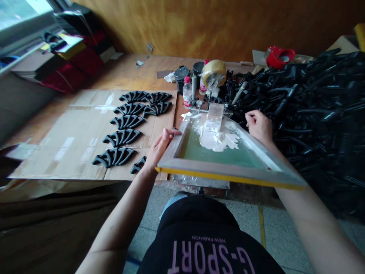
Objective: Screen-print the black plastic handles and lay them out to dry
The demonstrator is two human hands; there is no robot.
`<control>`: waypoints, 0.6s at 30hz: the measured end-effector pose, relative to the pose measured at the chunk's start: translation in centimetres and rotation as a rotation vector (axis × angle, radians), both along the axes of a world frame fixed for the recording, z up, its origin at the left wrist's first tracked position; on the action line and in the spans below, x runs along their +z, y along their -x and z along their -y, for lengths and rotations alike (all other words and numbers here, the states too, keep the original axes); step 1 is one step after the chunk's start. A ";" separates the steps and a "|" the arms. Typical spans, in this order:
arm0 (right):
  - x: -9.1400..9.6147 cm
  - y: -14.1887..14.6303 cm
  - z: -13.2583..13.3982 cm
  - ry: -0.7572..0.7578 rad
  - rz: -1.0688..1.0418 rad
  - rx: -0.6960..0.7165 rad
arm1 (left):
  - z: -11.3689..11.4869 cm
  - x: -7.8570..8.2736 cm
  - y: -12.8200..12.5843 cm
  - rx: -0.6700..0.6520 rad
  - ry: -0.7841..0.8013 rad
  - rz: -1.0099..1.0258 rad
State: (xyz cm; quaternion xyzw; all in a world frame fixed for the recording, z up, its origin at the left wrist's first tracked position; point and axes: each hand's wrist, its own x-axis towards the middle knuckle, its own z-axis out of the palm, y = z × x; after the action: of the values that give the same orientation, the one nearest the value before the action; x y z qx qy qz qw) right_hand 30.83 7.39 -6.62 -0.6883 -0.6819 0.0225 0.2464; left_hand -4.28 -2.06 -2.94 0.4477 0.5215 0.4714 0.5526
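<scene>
My left hand (162,146) grips the left rail of a wooden silk-screen frame (228,172), which has a yellow near edge. My right hand (259,127) holds the frame's far right rail, and the frame sits tilted above the bench. White ink (218,139) lies in a thick smear on the green mesh (225,158). A clear plastic scraper (214,117) stands at the far end of the mesh. To the left, several curved black moulded plastic parts (122,137) lie in rows on flattened cardboard (71,131).
A large heap of black plastic parts (313,114) fills the right side. Beyond the frame stand plastic bottles (187,93), dark ink cans (181,75), a tape roll (213,73) and a red tape dispenser (280,57). Red and black stacks (68,72) lie at back left.
</scene>
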 end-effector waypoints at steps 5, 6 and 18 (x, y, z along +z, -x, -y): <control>-6.3 1.9 5.5 0.134 0.041 0.200 | -3.9 2.7 -1.8 0.102 -0.244 0.037; -7.6 3.2 6.7 0.151 0.082 0.262 | -4.3 2.8 -2.1 0.103 -0.244 0.025; -6.6 16.5 12.4 0.096 0.128 0.520 | 6.9 -8.2 -3.7 -0.056 0.429 0.128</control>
State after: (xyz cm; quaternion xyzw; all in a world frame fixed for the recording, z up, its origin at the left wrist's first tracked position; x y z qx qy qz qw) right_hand 14.34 -5.00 -13.26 -0.5009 -0.8482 0.0739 0.1557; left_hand -0.63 -8.96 -11.15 0.3031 0.5610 0.3617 0.6801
